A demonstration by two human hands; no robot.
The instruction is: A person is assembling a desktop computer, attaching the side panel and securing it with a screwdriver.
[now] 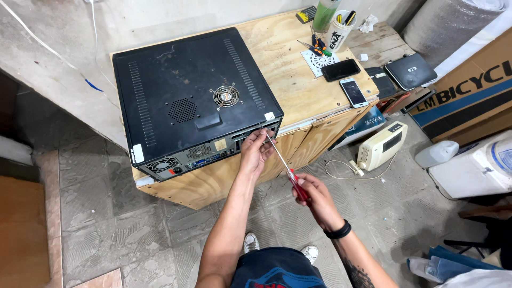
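The one camera sits on my head, looking steeply down and forward from close above at the black computer case (192,101) on the wooden worktop (298,80), my legs below.

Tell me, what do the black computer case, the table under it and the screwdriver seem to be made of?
Computer case: likely painted sheet metal, matte black, with punched vent slots. Table: bare plywood, pale grain, layered edges. Screwdriver: shiny steel shaft, translucent red handle, probably plastic, in the right hand; the left hand steadies the tip.

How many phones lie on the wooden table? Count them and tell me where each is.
2. A dark phone lies near the white round grille; a white-framed phone lies just nearer the table edge. Others may be hidden.
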